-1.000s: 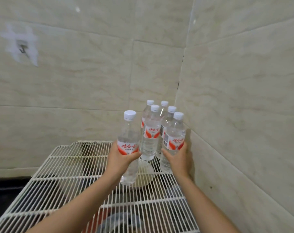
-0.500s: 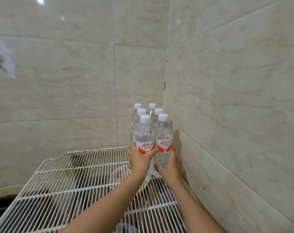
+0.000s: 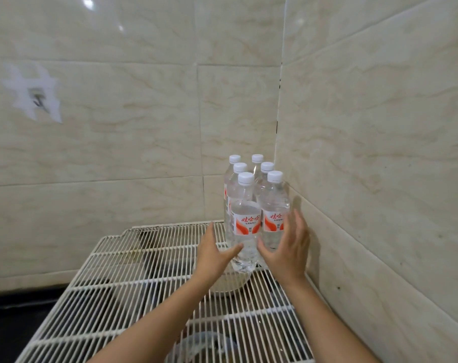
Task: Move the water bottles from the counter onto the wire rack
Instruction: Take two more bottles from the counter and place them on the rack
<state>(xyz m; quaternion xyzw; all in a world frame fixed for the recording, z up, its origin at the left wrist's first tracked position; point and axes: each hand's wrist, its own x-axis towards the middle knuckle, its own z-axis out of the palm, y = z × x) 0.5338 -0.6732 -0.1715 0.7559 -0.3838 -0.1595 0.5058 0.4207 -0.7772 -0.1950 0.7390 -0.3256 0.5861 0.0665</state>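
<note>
Six water bottles (image 3: 246, 224) stand upright in two rows of three on one white wire rack (image 3: 144, 279), packed at about one o'clock in the corner where two tiled walls (image 3: 117, 153) meet. Each carries one white cap, six caps (image 3: 246, 178) in all. Two red-and-white labels face the camera. Two hands reach in: one left hand (image 3: 213, 254), one right hand (image 3: 288, 248).

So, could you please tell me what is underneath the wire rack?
Through the wire rack, a pale bowl shows below the front bottles, and a greyish round item near the bottom edge. The wires and arms cover the rest.
</note>
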